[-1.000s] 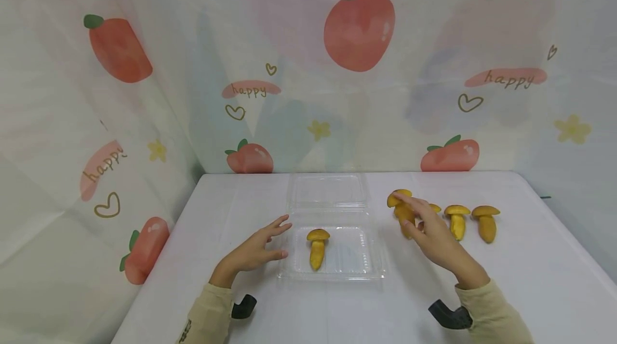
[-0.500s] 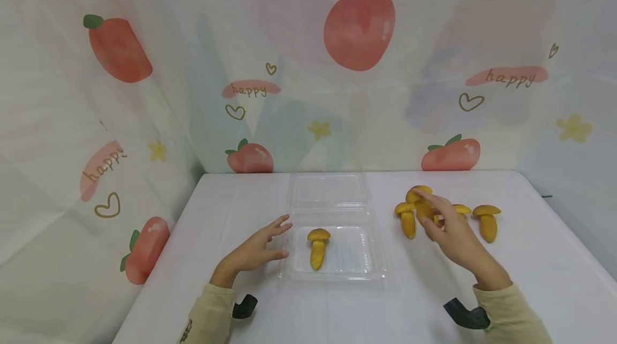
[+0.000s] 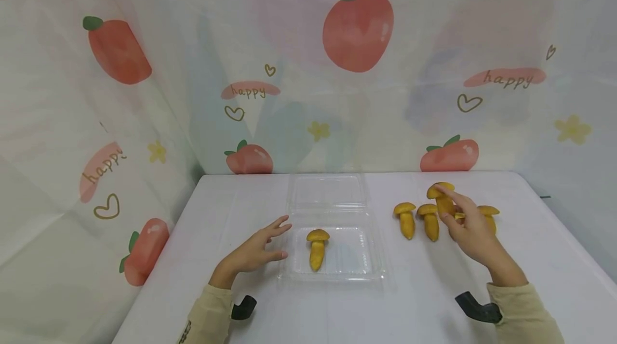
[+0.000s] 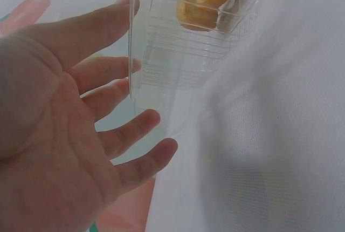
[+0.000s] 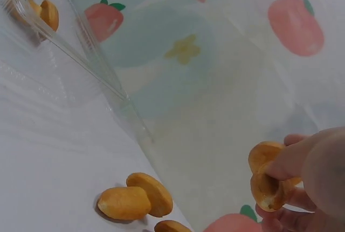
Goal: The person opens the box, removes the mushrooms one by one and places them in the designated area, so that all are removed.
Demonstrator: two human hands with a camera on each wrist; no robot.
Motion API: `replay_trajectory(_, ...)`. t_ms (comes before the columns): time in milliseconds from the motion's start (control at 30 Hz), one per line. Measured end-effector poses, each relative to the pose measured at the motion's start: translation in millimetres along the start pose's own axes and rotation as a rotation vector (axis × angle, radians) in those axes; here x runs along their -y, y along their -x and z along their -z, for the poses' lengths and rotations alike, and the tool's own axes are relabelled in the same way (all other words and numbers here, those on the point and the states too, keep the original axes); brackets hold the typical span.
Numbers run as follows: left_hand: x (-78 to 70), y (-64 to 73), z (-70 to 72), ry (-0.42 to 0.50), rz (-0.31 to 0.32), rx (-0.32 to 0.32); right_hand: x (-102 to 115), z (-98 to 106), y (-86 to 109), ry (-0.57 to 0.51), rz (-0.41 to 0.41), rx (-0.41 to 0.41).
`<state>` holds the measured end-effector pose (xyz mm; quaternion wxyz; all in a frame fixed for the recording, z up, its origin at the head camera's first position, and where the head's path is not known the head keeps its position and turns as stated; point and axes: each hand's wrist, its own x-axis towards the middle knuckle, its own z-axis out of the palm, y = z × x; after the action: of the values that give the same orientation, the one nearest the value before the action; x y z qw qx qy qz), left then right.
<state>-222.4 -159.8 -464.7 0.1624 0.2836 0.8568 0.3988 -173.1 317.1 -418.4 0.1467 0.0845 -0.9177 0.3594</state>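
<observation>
My right hand [image 3: 474, 229] pinches a yellow toy mushroom [image 3: 444, 202] by its stem, an index finger lying along the cap; the right wrist view shows the same mushroom [image 5: 265, 178] between thumb and fingers. It overlaps a row of similar mushrooms, among them one at the left end [image 3: 406, 222] and one beside it [image 3: 430, 223]. Part of the row is hidden behind the hand. My left hand [image 3: 255, 250] holds nothing, fingers spread at the left edge of a clear plastic box [image 3: 376, 274]. A single mushroom [image 3: 317, 250] lies inside the box's base.
The box's hinged lid [image 3: 329, 191] lies open toward the back of the white table [image 3: 328, 314]. A cloth backdrop [image 3: 289, 38] with printed fruit rises behind the table and along the left. Dark curved wrist pieces [image 3: 477, 309] stick out near both sleeves.
My right hand has carried the held mushroom to the right along the row, from over the left-end mushroom to farther along. The left hand and the box have stayed in place.
</observation>
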Motion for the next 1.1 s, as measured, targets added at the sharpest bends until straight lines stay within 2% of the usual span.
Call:
replay_trajectory(133, -0.2, -0.2, -0.2, 0.008, -0.004, 0.003, -6.0, 4.3, 0.3, 0.017, -0.049, 0.001)
replay_trajectory(600, -0.3, -0.8, -0.1, 0.002, -0.003, -0.001, -33.5, 20.1, 1.5, 0.051, -0.066, -0.081)
replay_trajectory(1100, -0.6, -1.5, -1.4, 0.0, 0.019, -0.009, -53.9, 34.5, 3.4, 0.06, -0.223, -0.08)
